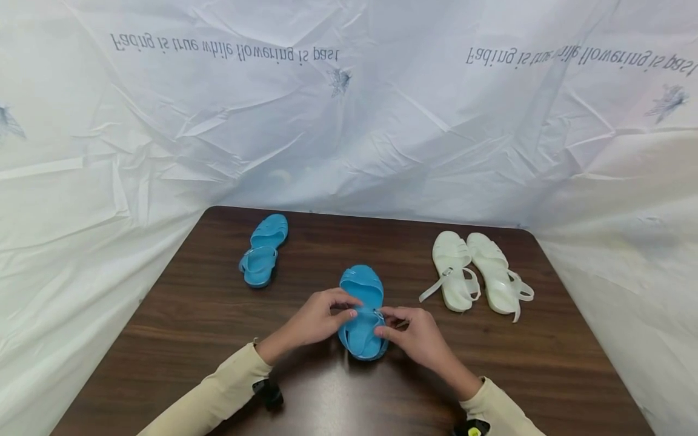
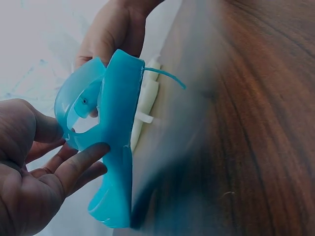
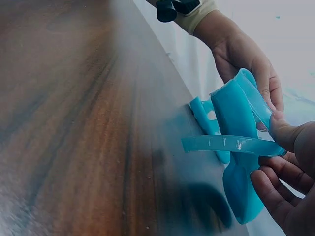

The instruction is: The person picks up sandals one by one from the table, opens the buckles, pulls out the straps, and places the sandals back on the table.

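Observation:
A blue sandal (image 1: 363, 278) stands toe-away in front of me, between both hands. My left hand (image 1: 316, 318) holds its left side; in the left wrist view, the thumb and fingers pinch the ankle strap (image 2: 66, 101). My right hand (image 1: 420, 336) pinches the strap near the small buckle (image 1: 378, 314) on the right side. From the right wrist, the strap's loose end (image 3: 206, 143) sticks out sideways past the sole. A matching blue sandal (image 1: 269, 229) lies farther back on the left.
Two white sandals (image 1: 451, 248) lie side by side at the back right, with straps hanging loose. The dark wooden table (image 1: 191, 315) ends at a white printed sheet (image 1: 349, 157) hung behind and at the sides.

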The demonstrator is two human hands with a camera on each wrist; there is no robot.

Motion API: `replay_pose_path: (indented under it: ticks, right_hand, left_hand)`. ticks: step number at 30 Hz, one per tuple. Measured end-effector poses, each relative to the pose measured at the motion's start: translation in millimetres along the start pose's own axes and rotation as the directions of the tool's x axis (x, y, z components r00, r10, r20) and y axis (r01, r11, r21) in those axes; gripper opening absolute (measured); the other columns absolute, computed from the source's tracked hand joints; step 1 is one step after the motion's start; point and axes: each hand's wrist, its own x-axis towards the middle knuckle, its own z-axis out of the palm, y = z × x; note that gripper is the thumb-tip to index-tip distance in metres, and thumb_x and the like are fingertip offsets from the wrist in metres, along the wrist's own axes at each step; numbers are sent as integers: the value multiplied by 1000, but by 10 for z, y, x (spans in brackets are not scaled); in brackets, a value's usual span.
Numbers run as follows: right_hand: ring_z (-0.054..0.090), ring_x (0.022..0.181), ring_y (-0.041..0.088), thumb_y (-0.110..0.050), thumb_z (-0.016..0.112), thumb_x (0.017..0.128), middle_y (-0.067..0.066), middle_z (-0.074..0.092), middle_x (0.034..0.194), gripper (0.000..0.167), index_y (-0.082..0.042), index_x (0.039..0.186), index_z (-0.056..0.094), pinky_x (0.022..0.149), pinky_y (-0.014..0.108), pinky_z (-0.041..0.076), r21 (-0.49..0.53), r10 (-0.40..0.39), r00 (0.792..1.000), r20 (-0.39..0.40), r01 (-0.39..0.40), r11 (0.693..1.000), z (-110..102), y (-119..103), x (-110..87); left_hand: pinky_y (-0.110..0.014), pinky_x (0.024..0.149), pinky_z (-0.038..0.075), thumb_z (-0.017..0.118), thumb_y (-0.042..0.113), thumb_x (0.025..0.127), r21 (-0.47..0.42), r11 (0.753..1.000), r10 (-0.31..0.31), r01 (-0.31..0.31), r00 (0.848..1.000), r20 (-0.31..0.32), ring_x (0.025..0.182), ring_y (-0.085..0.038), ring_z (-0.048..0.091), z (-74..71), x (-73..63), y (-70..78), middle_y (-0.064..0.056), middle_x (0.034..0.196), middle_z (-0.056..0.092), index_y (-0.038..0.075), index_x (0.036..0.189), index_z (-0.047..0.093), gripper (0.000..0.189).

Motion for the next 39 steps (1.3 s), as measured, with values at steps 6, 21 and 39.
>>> replay_pose_path:
  ticks: [6, 21, 39]
  right_hand:
    - [68, 81, 7, -32, 82, 87, -6, 73, 88, 40, -7, 118, 76, 70, 22, 57, 13, 17, 1000, 3, -17, 1000, 38, 43, -24]
    - [58, 70, 7, -31, 82, 88, -6, 63, 81, 38, -5, 114, 77, 59, 23, 51, 48, 44, 998, 45, -46, 998, 70, 100, -66]
    - [63, 62, 9, -33, 79, 91, -2, 67, 82, 37, -4, 113, 76, 54, 27, 54, 106, 69, 992, 102, -79, 991, 129, 186, -107]
  left_hand:
    - [-34, 93, 55, 63, 19, 103, -6, 1000, -19, 19, 1000, 12, 111, -12, 64, 40, -11, -40, 4, 115, 68, 14, 123, 73, 22]
    - [-39, 97, 54, 62, 21, 104, 1, 998, -55, 55, 998, 8, 115, -15, 64, 133, -26, -102, 2, 117, 70, 13, 121, 74, 22]
    - [-29, 86, 55, 67, 20, 101, 23, 998, -61, 60, 998, 30, 101, -7, 66, 183, -58, -239, 6, 111, 73, 15, 118, 76, 20]
